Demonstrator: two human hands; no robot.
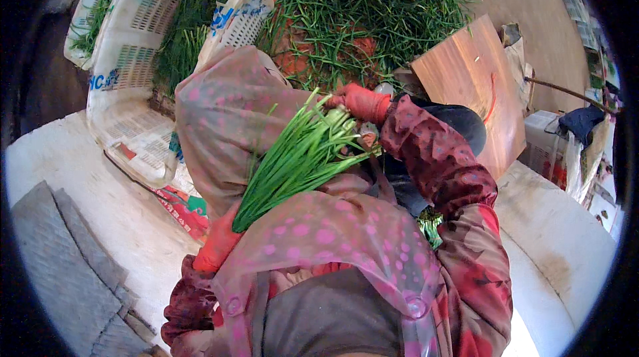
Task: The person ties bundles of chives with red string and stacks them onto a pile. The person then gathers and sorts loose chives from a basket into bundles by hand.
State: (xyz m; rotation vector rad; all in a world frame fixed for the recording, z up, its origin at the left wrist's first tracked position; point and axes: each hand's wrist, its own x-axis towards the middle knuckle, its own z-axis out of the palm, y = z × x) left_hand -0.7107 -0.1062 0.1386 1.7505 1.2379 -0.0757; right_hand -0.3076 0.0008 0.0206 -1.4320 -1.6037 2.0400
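Observation:
A bunch of green chives (289, 157) lies slantwise across my lap, over a see-through apron with pink dots (233, 101). Around its leafy lower-left end my left hand (221, 240), in an orange-red glove, is closed. My right hand (363, 102), gloved in the same colour, is at the pale stem ends, its fingers curled and pinched against them. Its fingertips are partly hidden. Just beyond my knees spreads a big heap of loose chives (373, 11) on an orange-red mesh sack (293, 57).
On the left stands a white plastic basket (126, 101) with chives inside. A wood-grain board (469, 77) leans at the right beside my knee. Grey cardboard (63, 270) lies at the lower left. A white box (540, 134) and a dark cloth (580, 123) are at the far right.

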